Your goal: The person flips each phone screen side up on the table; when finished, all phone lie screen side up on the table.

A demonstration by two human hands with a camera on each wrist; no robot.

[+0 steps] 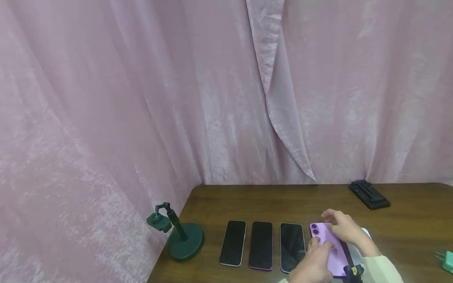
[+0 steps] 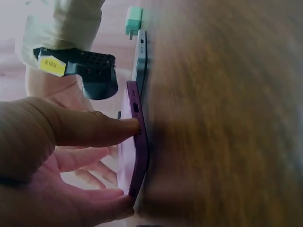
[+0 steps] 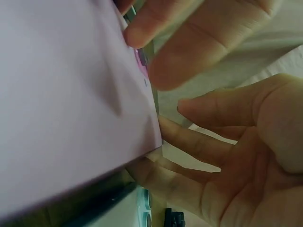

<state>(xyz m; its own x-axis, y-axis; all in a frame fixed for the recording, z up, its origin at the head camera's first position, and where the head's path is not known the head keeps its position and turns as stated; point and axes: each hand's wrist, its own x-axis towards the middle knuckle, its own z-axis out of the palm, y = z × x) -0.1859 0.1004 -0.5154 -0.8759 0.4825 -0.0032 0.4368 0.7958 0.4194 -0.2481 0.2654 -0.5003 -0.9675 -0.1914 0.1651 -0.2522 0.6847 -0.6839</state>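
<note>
A lilac smartphone [image 1: 334,261] lies face down on the wooden table, its two camera lenses at the far end. From its near left side my left hand [image 1: 313,265] grips it; in the left wrist view the thumb presses the port edge and the other fingertips meet the edge around the corner. My right hand [image 1: 347,228] is over the far end. Its fingers [image 3: 199,142] touch the phone's corner in the right wrist view, and the thumb stands apart from it. A pale smartphone [image 1: 354,253] lies just right, partly hidden by the right arm.
Left of the hands, three dark-screened phones lie face up in a row: a left one [image 1: 232,243], a middle one [image 1: 261,245] and a right one [image 1: 291,243]. A green stand [image 1: 185,241], black folding holder [image 1: 369,194] and green charger plug [image 1: 447,262] are around them.
</note>
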